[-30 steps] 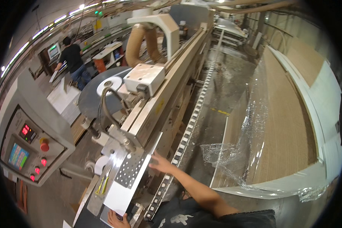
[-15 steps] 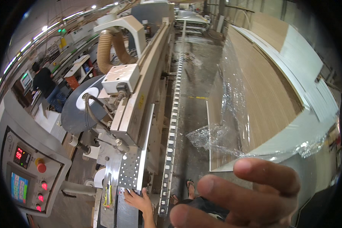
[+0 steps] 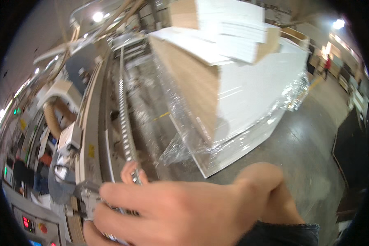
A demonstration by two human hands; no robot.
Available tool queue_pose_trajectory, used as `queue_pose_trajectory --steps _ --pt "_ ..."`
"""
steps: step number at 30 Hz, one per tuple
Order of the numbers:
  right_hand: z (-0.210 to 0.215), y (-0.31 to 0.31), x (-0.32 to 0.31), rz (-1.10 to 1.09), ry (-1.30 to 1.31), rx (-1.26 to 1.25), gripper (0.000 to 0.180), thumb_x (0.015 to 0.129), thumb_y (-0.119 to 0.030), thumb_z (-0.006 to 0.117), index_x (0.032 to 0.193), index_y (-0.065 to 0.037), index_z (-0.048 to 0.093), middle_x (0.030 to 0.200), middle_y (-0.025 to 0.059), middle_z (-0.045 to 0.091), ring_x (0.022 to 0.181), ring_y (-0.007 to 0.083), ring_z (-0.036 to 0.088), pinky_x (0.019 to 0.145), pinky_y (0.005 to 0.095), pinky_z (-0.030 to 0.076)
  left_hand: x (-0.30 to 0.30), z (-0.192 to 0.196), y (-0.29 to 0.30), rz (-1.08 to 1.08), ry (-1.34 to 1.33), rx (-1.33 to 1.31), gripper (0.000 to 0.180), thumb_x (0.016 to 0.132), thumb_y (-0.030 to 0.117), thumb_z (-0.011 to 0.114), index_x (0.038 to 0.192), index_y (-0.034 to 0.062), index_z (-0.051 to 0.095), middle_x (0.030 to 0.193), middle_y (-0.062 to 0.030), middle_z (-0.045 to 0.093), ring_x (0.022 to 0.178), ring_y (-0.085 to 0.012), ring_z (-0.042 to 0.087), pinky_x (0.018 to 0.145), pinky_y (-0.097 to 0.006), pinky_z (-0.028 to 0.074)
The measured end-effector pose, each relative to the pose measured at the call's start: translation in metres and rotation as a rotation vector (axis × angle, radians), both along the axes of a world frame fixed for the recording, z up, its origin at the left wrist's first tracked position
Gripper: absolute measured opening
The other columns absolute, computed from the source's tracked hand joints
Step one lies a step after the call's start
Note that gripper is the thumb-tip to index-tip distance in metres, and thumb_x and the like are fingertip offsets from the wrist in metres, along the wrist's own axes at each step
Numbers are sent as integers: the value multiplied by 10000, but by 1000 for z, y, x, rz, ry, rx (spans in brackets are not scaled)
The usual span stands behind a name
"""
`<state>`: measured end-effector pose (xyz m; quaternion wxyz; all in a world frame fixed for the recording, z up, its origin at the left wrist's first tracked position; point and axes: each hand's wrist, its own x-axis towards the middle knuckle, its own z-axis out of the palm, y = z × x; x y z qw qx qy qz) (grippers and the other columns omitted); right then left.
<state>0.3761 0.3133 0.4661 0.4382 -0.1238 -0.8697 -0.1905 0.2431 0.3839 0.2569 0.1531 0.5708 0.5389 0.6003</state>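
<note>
At the lower left, one control panel [image 3: 49, 219] with one red button [image 3: 43, 228] runs off the view's lower edge. Just above it, one co-worker [image 3: 23, 177] in a dark top is too blurred to make out fully. One ribbed hose [image 3: 51, 123] bends down to the one long machine [image 3: 93, 139]; one pale strip [image 3: 109, 158] stands along its right edge. Beside that runs one roller rail [image 3: 124, 135], its near end hidden behind the hands. A few fingers of what appears to be the left hand [image 3: 129, 169] show by the rail; the rest is covered, its grip untellable. The right hand [image 3: 168, 209], large and blurred, has curved fingers slightly apart; whether they hold anything cannot be told. Rightward, one film-wrapped board stack [image 3: 254, 94] carries loose white pieces [image 3: 240, 26], uncountable, toward its far edge. Beyond, one distant person [image 3: 327, 65] wears red.
</note>
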Motion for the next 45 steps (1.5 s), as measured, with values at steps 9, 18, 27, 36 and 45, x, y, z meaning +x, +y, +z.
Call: queue_pose_trajectory --steps 9,18,27,36,45 --pt "-62 -50 185 -29 219 -262 332 901 -118 699 1222 -171 764 1089 3 763 813 191 711 749 352 593 229 197 61 -402 504 808 383 935 128 734 1299 38 653 1261 -171 696 1194 -375 636 1029 -452 488" --pt "-114 -90 311 -318 360 -512 521 772 51 676 1247 -146 761 1010 23 761 773 223 705 703 330 584 335 258 76 -130 701 777 301 886 332 735 1014 61 706 993 -107 695 927 -324 658 887 -420 484" --pt "-129 -76 322 -243 419 -595 510 869 23 650 1342 -164 698 1060 50 751 839 243 709 741 342 569 303 276 49 -85 930 980 240 921 307 758 924 75 695 855 -51 666 856 -267 658 1090 -475 373" --pt "-97 -21 272 487 915 -1069 856 958 -515 706 1567 7 406 1439 270 601 1068 339 739 816 388 626 71 238 -59 311 922 958 302 1018 302 650 1137 32 715 1005 -135 691 902 -274 611 869 -403 469" --pt "-154 40 161 893 1377 -1276 715 1000 -548 618 1516 -74 477 1457 138 594 1338 305 567 1080 475 507 -143 69 -245 209 -151 419 655 1050 609 476 1041 -24 641 1126 -129 632 1088 -206 585 1023 -376 397"
